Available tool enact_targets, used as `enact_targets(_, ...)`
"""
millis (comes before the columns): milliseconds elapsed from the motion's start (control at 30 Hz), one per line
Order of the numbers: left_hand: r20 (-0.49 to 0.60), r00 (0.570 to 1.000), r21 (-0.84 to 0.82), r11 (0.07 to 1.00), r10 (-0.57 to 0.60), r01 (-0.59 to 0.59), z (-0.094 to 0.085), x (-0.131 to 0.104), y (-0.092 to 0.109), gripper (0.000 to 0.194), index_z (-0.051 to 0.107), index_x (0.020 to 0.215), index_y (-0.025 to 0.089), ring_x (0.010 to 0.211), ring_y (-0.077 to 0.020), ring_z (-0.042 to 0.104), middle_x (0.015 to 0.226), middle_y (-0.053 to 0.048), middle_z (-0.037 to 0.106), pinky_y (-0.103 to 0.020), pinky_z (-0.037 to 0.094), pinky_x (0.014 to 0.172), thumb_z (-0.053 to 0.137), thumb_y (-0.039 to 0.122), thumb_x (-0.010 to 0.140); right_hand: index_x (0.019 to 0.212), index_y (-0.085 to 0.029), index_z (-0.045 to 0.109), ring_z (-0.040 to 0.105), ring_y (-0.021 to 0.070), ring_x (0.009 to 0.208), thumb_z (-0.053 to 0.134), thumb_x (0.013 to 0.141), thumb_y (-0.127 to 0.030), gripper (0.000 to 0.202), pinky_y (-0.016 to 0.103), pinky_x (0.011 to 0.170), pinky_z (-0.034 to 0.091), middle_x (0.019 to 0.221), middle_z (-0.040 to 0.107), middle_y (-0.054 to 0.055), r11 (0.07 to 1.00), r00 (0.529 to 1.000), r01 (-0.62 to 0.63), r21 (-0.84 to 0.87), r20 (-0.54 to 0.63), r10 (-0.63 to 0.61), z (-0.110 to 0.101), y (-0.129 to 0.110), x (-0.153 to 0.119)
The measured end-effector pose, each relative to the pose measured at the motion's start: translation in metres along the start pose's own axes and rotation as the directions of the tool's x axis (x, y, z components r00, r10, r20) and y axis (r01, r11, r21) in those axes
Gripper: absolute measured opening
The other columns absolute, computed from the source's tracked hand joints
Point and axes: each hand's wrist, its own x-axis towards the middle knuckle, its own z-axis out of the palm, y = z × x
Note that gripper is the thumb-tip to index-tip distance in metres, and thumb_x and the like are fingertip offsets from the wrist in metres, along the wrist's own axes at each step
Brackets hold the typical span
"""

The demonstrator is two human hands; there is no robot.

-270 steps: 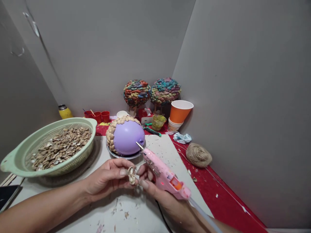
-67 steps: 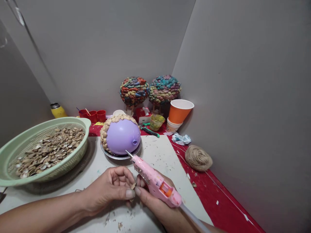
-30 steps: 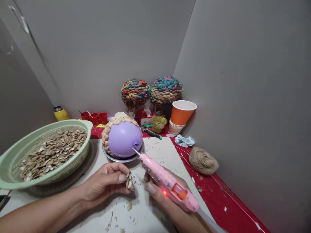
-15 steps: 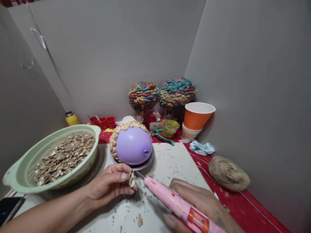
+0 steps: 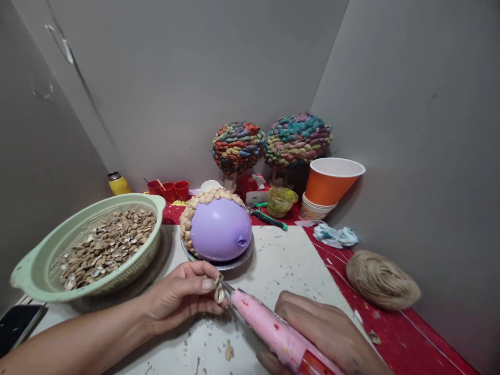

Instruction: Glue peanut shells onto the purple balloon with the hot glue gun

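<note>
Between the thumb and fingers of my left hand (image 5: 191, 294) is half a peanut shell (image 5: 220, 292), its hollow side showing. My right hand (image 5: 318, 325) is wrapped round a pink hot glue gun (image 5: 269, 323), whose metal nozzle points left and meets the shell's edge. Just beyond my hands, a purple balloon (image 5: 221, 229) lies on a shallow metal dish (image 5: 230, 265). Peanut shells (image 5: 187, 221) cover the balloon's left side and top edge; its knot faces right toward me. The lower part of the glue gun is cut off by the frame.
A green colander (image 5: 27, 278) of peanut shells stands left, a phone (image 5: 17, 325) beside it. Behind are red cups (image 5: 167, 191), pliers (image 5: 269, 220), a glass bowl (image 5: 280, 203), orange paper cups (image 5: 332, 182) and two colourful shell-covered balls (image 5: 238, 148). Twine (image 5: 380, 281) lies right.
The glue gun's nozzle has come up to the shell in my left hand, where before a small gap showed. The whole view has shifted slightly.
</note>
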Motion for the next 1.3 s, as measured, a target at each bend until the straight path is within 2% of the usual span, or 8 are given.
enact_targets(200, -0.014, 1.0, 0.001, 1.0, 0.0, 0.0, -0.0002, -0.0001, -0.0019, 0.014, 0.07, 0.084, 0.011, 0.068, -0.0133, 0.069, 0.076, -0.007, 0.072, -0.023, 0.057, 0.067, 0.077, 0.016, 0.073, 0.067, -0.022, 0.045, 0.042, 0.0098, 0.046, 0.066, 0.078, -0.023, 0.024, 0.026, 0.044, 0.026, 0.058, 0.047, -0.004, 0.997, 0.997, 0.065, -0.035, 0.033, -0.064, 0.0026, 0.0071, -0.0014)
enact_targets(333, -0.021, 1.0, 0.0, 1.0, -0.002, 0.002, -0.0001, 0.0006, -0.0018, 0.013, 0.069, 0.083, 0.011, 0.067, -0.0132, 0.069, 0.075, -0.007, 0.072, -0.023, 0.057, 0.067, 0.076, 0.016, 0.073, 0.066, -0.022, 0.043, 0.043, 0.0102, 0.046, 0.067, 0.077, -0.024, 0.027, 0.025, 0.044, 0.027, 0.057, 0.046, -0.004, 0.996, 0.998, 0.057, -0.072, 0.012, -0.056, 0.0026, 0.0057, 0.0001)
enact_targets(500, -0.034, 0.999, -0.001, 1.0, -0.004, 0.004, 0.0011, 0.0008, -0.0014, 0.016, 0.069, 0.082, 0.011, 0.065, -0.0131, 0.068, 0.074, -0.007, 0.072, -0.023, 0.057, 0.064, 0.079, 0.016, 0.07, 0.067, -0.021, 0.044, 0.043, 0.0092, 0.045, 0.061, 0.082, -0.023, 0.023, 0.024, 0.043, 0.027, 0.059, 0.046, -0.005, 0.982, 0.991, 0.132, -0.137, 0.009, -0.132, 0.0038, 0.0062, -0.0013)
enact_targets(600, -0.052, 0.999, 0.007, 1.0, -0.001, 0.001, 0.0015, 0.0009, -0.0016, 0.019, 0.069, 0.081, 0.011, 0.064, -0.0126, 0.067, 0.073, -0.006, 0.07, -0.023, 0.057, 0.064, 0.081, 0.018, 0.068, 0.066, -0.021, 0.042, 0.042, 0.0088, 0.045, 0.059, 0.082, -0.024, 0.023, 0.024, 0.043, 0.027, 0.059, 0.043, -0.005, 0.978, 0.99, 0.13, -0.166, -0.023, -0.136, 0.0046, 0.0057, -0.001)
enact_targets(767, -0.066, 0.998, 0.017, 1.0, -0.002, 0.003, 0.0008, 0.0009, -0.0021, 0.021, 0.07, 0.08, 0.011, 0.061, -0.0112, 0.065, 0.072, -0.005, 0.07, -0.022, 0.055, 0.063, 0.082, 0.019, 0.066, 0.066, -0.02, 0.046, 0.043, 0.0089, 0.044, 0.054, 0.084, -0.024, 0.02, 0.024, 0.042, 0.027, 0.058, 0.044, -0.005, 0.975, 0.99, 0.14, -0.17, 0.006, -0.141, 0.0036, 0.0065, -0.0002)
enact_targets(1100, -0.058, 0.998, 0.021, 1.0, 0.011, -0.01, 0.0, 0.0018, -0.0031, 0.022, 0.07, 0.08, 0.01, 0.055, -0.0091, 0.061, 0.066, -0.005, 0.067, -0.019, 0.051, 0.058, 0.083, 0.019, 0.065, 0.066, -0.021, 0.044, 0.043, 0.0078, 0.042, 0.059, 0.084, -0.026, 0.024, 0.022, 0.041, 0.028, 0.058, 0.043, -0.006, 0.973, 0.987, 0.144, -0.178, -0.046, -0.154, 0.0064, 0.0092, -0.0004)
enact_targets(1300, -0.051, 0.999, 0.031, 1.0, 0.004, -0.003, -0.0002, 0.0025, -0.0032, 0.022, 0.07, 0.081, 0.01, 0.057, -0.0103, 0.062, 0.065, -0.006, 0.068, -0.02, 0.051, 0.059, 0.082, 0.02, 0.066, 0.066, -0.02, 0.044, 0.043, 0.0075, 0.042, 0.059, 0.084, -0.023, 0.024, 0.023, 0.042, 0.027, 0.057, 0.042, -0.006, 0.969, 0.988, 0.144, -0.2, -0.03, -0.153, 0.0059, 0.0101, -0.0014)
